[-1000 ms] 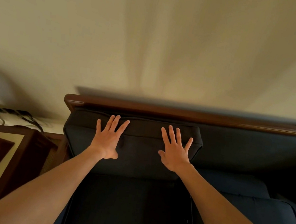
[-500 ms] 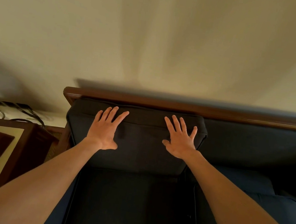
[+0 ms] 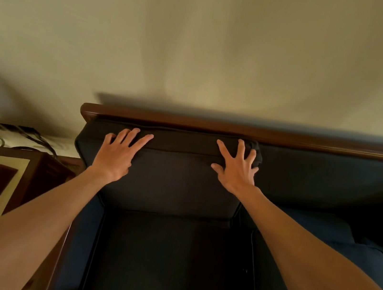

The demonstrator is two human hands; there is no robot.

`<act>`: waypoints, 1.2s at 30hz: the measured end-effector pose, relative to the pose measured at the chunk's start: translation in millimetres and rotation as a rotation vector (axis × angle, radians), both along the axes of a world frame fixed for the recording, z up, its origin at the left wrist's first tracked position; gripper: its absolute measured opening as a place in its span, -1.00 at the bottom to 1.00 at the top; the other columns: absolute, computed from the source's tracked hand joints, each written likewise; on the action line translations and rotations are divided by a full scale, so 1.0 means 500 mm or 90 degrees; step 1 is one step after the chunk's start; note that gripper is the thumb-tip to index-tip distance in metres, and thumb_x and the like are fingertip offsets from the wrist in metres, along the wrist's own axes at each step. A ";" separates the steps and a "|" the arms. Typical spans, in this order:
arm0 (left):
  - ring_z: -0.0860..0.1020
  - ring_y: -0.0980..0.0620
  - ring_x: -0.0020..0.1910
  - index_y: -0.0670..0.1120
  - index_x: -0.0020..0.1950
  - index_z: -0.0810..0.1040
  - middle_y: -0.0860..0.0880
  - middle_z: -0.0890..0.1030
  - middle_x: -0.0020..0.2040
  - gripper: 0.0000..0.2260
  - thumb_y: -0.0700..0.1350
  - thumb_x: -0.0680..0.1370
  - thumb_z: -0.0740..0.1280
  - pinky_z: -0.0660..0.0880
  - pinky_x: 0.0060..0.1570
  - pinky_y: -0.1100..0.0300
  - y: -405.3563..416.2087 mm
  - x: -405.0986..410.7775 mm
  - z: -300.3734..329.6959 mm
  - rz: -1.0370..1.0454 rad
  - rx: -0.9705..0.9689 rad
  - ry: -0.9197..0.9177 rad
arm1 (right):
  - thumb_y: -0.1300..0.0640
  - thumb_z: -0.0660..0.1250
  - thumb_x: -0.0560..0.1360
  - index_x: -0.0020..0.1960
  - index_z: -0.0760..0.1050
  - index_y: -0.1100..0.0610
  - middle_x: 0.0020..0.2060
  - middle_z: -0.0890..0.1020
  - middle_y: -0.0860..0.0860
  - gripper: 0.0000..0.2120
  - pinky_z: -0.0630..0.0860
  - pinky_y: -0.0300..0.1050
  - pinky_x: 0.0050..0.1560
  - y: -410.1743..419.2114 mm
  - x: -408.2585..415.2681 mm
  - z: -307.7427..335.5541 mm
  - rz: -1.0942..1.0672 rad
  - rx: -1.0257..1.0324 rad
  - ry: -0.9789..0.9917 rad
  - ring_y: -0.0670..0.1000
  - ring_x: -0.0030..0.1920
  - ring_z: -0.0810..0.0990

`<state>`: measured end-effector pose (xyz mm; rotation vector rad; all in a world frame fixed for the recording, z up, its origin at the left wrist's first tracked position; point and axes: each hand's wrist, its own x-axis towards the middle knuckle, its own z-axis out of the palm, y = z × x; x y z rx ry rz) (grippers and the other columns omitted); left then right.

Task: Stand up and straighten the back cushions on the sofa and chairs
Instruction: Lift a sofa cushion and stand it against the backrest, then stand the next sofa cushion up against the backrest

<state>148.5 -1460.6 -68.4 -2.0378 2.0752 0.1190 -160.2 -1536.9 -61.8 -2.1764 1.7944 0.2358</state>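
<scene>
Beige wall behind sofa (image 3: 330,182); spread hands (image 3: 118,156) (image 3: 237,171) press back cushion (image 3: 170,179).

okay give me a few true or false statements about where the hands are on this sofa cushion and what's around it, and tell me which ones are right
1. Both hands lie open on the back cushion. True: the left hand and the right hand press on it with fingers spread.
2. The cushion lies flat on the seat. False: it stands upright against the sofa back, just under the wooden rail.
3. The right hand is near the cushion's upper right corner. True.
4. The left hand grips the wooden rail. False: its fingertips stop on the cushion's top edge, below the rail.
5. Cables run by the wall to the left of the sofa. True.
</scene>
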 end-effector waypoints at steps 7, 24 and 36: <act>-0.13 -0.13 0.58 0.21 0.55 -0.26 -0.06 -0.12 0.61 -0.07 -0.15 0.52 0.40 -0.01 0.50 -0.22 -0.014 -0.047 0.010 0.056 0.066 0.039 | -0.14 0.12 0.63 0.52 -0.23 -0.32 0.56 -0.32 0.04 -0.36 0.04 0.56 0.34 -0.013 -0.028 -0.007 -0.011 0.105 -0.019 0.38 0.50 -0.32; 0.60 -0.04 0.15 -0.01 0.30 0.53 0.01 0.63 0.21 -0.68 -0.02 0.55 0.38 0.52 0.16 -0.06 0.011 -0.497 0.347 -0.020 -0.007 0.338 | 0.13 0.20 0.59 0.37 0.43 -0.01 0.34 0.46 0.06 -0.64 0.37 0.24 0.31 0.139 -0.257 0.316 -0.038 0.052 -0.207 0.17 0.31 0.45; 0.61 0.07 0.01 0.04 0.23 0.55 0.08 0.63 0.12 -0.74 0.00 0.55 0.38 0.55 0.02 0.06 0.223 -1.071 0.239 -0.078 0.063 0.383 | 0.11 0.21 0.57 0.25 0.53 -0.03 0.13 0.62 -0.03 -0.71 0.60 0.05 0.07 0.394 -0.837 0.209 -0.205 0.091 -0.234 0.06 0.09 0.62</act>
